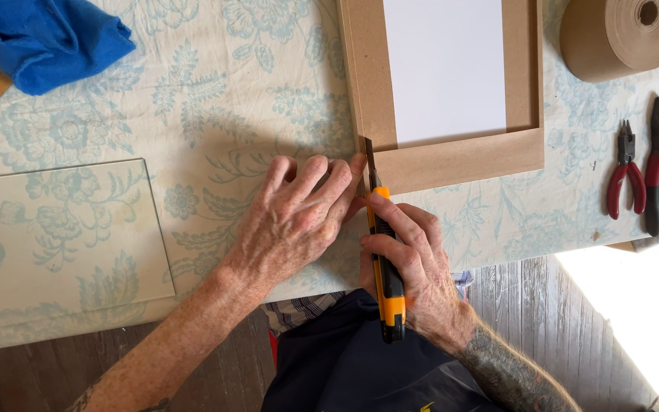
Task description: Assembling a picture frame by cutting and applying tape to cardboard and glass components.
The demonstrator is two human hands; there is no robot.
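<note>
My right hand [415,267] grips a yellow and black utility knife [385,275], its blade extended up along the left edge of a brown board frame [451,160] with a white sheet [444,69] in its opening. Flat on the tablecloth beside the knife lies my left hand [295,221], fingertips touching the frame's lower left corner and the blade area.
A clear glass pane [62,244] lies at the left on the floral tablecloth [215,91]. A blue cloth [43,38] is at the top left, a roll of brown paper tape [623,34] at top right, and two red-handled pliers [646,172] at the right.
</note>
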